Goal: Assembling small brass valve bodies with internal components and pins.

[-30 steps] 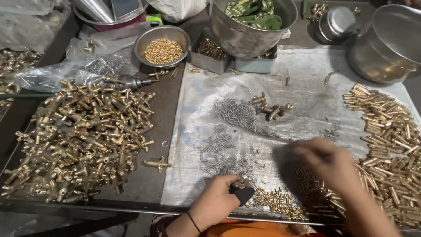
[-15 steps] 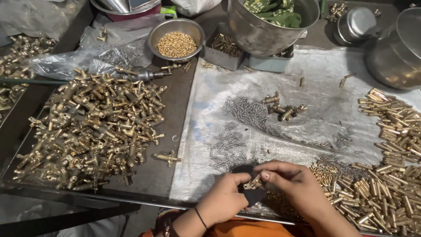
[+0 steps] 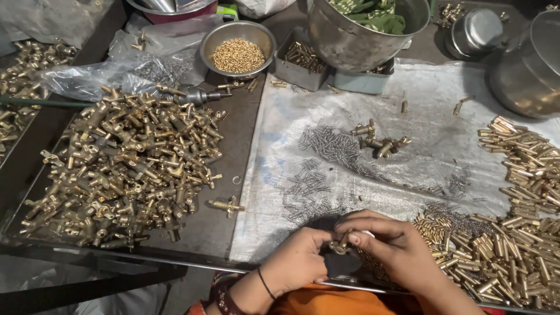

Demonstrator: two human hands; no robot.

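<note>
Left hand (image 3: 297,262) and right hand (image 3: 396,248): fingers pinching one small brass fitting (image 3: 338,247). Assembled brass valves (image 3: 122,169): large heap. Loose brass pins (image 3: 513,233), small springs (image 3: 326,143): plenty left on counter.

Golden brass fittings (image 3: 125,169) — grey springs (image 3: 329,143)

Both hands (image 3: 350,251) work at the near edge of the counter (image 3: 233,134). Passage to their left is blocked by a dense heap of brass fittings (image 3: 122,169); one lone fitting (image 3: 227,205) lies in the dark strip between. To their right, brass pins (image 3: 513,233) crowd the sheet. Ahead, the grey plastic sheet (image 3: 431,93) offers open room past scattered small springs (image 3: 326,146). Beyond stand a steel bowl (image 3: 238,44) and large pot (image 3: 361,32).
</note>
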